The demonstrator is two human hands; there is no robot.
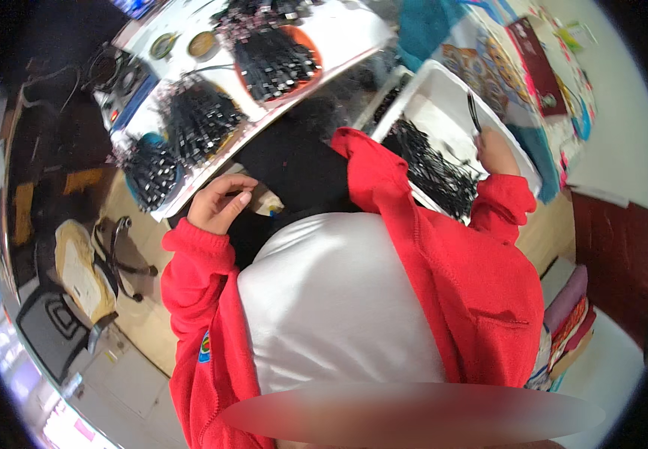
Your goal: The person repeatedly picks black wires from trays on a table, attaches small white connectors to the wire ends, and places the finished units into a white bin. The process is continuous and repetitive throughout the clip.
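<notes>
My left hand (220, 203) hovers by the front edge of the white table. Its fingers are loosely bent, thumb and forefinger apart, with nothing visible between them. On my right, a white bin (443, 88) holds a heap of thin black cables (436, 172) at its near side. My right hand (497, 156) reaches over the bin's right part, fingers closed. A short black cable (473, 112) sticks up from its fingertips, pointing away from me. The fingers' inner side is partly hidden.
On the white table (361, 34) stand an orange tub (315, 51) of black cables, more cable bundles (198, 116), a teal tub (178, 179) and two small round tins (202, 46). A wheeled chair (84, 269) is at left. Patterned cloth (481, 63) lies beyond the bin.
</notes>
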